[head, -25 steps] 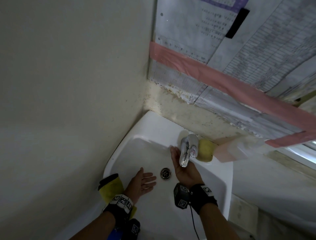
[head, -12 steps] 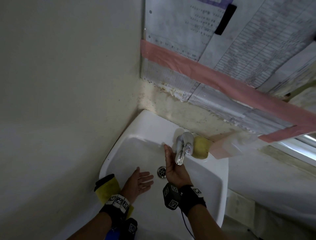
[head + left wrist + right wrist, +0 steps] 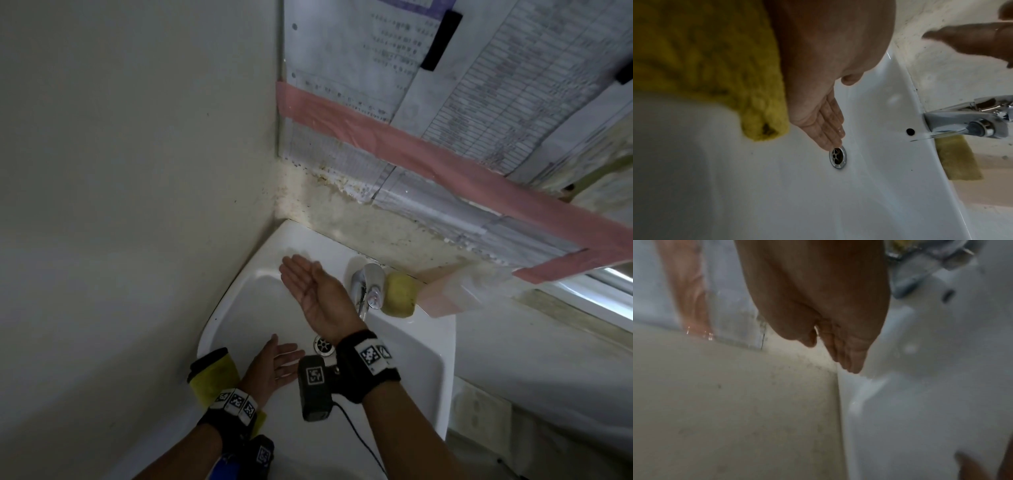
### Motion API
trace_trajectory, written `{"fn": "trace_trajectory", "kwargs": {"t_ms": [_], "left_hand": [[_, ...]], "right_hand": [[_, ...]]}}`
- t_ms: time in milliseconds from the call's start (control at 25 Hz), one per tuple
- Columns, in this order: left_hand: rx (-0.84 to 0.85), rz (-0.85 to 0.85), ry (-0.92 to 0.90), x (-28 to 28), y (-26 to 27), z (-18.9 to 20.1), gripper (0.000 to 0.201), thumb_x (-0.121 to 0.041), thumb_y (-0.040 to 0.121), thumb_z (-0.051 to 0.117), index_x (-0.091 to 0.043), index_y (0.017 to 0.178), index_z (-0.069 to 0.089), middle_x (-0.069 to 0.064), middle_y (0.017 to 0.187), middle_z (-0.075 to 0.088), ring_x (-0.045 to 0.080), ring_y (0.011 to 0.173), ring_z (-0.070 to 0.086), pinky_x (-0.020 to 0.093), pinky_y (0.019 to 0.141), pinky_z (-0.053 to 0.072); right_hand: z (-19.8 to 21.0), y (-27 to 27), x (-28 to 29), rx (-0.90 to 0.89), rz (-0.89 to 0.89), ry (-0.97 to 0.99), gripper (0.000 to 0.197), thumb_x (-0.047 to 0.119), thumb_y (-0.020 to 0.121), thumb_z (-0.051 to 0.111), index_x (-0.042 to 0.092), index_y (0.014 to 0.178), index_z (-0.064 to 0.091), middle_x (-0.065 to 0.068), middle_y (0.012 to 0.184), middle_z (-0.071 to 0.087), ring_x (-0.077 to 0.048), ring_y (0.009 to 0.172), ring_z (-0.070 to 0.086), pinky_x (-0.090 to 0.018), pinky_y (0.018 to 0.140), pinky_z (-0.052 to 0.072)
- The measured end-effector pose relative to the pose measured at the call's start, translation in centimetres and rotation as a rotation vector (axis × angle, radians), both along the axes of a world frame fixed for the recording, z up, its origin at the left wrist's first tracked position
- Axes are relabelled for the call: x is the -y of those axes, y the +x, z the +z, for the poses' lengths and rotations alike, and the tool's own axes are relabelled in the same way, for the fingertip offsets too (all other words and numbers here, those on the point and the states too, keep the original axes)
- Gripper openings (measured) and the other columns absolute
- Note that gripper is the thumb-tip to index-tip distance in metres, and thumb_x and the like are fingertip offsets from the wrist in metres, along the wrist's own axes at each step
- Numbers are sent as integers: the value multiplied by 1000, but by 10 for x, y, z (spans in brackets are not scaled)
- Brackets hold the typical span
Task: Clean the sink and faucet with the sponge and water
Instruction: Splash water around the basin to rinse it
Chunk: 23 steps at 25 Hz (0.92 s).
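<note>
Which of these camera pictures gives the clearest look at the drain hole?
The left wrist view: the drain shows whole and sharp there, just beyond the left hand. The head view half hides it behind the right wrist; the right wrist view misses it.

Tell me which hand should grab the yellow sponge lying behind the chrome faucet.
Right, probably. The right hand is open, empty and raised beside the chrome faucet, with the yellow sponge just past it on the white sink's rim. The left hand is low in the basin near the drain, farther away.

A small washroom corner in a workplace is indicated: a white ceramic wall-mounted sink (image 3: 428, 363) with a chrome faucet (image 3: 365, 286) is set against stained cream walls (image 3: 137, 171), beneath printed tabular sheets (image 3: 513, 85) taped up with pink tape (image 3: 445, 164).
</note>
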State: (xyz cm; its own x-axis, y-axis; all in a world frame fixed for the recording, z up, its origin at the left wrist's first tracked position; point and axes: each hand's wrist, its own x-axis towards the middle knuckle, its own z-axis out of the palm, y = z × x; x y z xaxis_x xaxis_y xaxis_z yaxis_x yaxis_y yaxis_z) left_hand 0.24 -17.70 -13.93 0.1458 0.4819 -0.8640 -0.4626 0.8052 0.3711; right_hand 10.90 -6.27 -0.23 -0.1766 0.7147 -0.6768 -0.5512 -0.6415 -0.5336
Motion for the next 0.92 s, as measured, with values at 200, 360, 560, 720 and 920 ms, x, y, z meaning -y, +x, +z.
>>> {"fn": "trace_trajectory", "kwargs": {"t_ms": [200, 360, 560, 720, 920], "left_hand": [[-71, -25, 39, -4, 2, 8, 57, -55, 103, 43, -8, 122, 69, 13, 121, 72, 29, 111, 67, 36, 84, 55], [-70, -74, 84, -13, 2, 20, 54, -54, 105, 40, -11, 124, 67, 4, 121, 74, 23, 110, 67, 33, 82, 54], [-199, -173, 203, -32, 8, 35, 42, -44, 106, 45, -12, 121, 68, 7, 128, 69, 21, 107, 68, 29, 82, 54], [-549, -348, 578, -44, 18, 61, 33, -48, 98, 54, -26, 118, 70, -6, 124, 69, 13, 113, 64, 36, 103, 51], [-826, -505, 1100, -45, 43, 111, 46, -41, 103, 52, -36, 148, 46, -17, 159, 36, 0, 146, 33, 22, 113, 36]], "right_hand": [[19, -8, -18, 859, 525, 199, 41, 33, 107, 43, -1, 112, 67, -5, 92, 63, -22, 93, 58, -28, 85, 43], [11, -2, -14, 925, 519, 266, 39, 30, 105, 42, 0, 104, 68, -10, 100, 67, -26, 98, 61, -36, 91, 48], [43, 16, -3, 1021, 549, 457, 41, 27, 106, 39, 21, 71, 58, 10, 71, 53, -5, 67, 48, -27, 75, 39], [48, 45, 2, 1117, 535, 586, 41, 26, 107, 38, 9, 122, 71, -2, 121, 71, -17, 110, 64, -36, 103, 48], [47, 97, 7, 1103, 226, 569, 37, 30, 103, 40, 25, 114, 75, 9, 109, 75, -8, 99, 71, -43, 95, 57]]}}
